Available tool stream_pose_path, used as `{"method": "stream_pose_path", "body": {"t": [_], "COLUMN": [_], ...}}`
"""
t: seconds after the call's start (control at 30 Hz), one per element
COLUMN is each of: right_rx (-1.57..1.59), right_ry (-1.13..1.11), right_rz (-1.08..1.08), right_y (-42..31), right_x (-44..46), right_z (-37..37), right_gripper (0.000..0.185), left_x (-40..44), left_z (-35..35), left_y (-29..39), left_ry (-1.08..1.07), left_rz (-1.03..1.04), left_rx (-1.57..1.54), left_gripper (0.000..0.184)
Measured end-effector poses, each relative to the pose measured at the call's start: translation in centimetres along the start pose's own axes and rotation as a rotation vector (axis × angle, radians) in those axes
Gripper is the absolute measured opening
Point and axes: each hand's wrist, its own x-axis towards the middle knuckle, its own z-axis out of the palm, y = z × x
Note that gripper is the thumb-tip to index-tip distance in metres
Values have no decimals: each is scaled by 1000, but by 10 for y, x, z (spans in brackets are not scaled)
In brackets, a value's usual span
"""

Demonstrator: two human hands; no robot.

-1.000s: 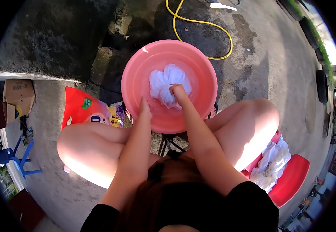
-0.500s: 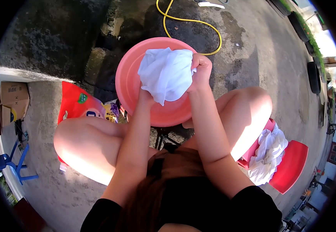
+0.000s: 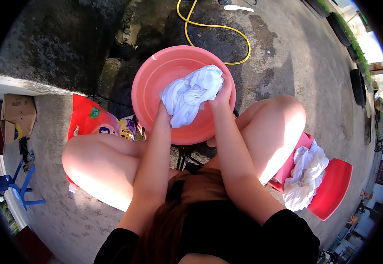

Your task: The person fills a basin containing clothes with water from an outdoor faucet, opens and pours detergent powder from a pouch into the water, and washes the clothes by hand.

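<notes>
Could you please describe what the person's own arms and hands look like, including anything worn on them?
Loose black sleeves end above the elbows, leaving the forearms uncovered. The left hand and right hand show no gloves, and no watch or bracelet is visible at either wrist.

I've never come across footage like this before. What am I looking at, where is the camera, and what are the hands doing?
There is no machine here: a person works with two bare hands, and every picture comes from one camera worn on the head, looking forward and down. That is why the person's own arms and legs reach in from below.

The left hand and the right hand hold a bunched white cloth between them, over a round pink basin.

On the ground beyond the basin lies a yellow hose. To the left of the picture is a red bag; to the right, more white cloth is heaped beside a red seat.
</notes>
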Motion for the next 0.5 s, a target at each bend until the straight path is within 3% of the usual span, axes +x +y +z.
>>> {"method": "stream_pose_path", "body": {"t": [0.03, 0.07, 0.17, 0.3, 0.5], "right_rx": [-28, -106, -334, -253, -96], "right_ry": [47, -58, 12, 46, -118], "right_rz": [-9, -1, 83, 326, 159], "right_y": [4, 13, 34, 59, 59], "right_x": [7, 22, 7, 6, 7], "right_z": [-17, -50, -52, -57, -49], "right_gripper": [46, 48, 49, 48, 47], "left_x": [-2, 3, -8, -11, -15], "left_z": [-6, -33, -32, -34, -45], "left_y": [2, -27, -26, -27, -28], "left_ry": [98, 194, 404, 412, 345], "left_rz": [25, 21, -120, -165, -156], "left_rx": [215, 10, -182, -408, -400], "left_gripper": [41, 42, 45, 47, 48]}}
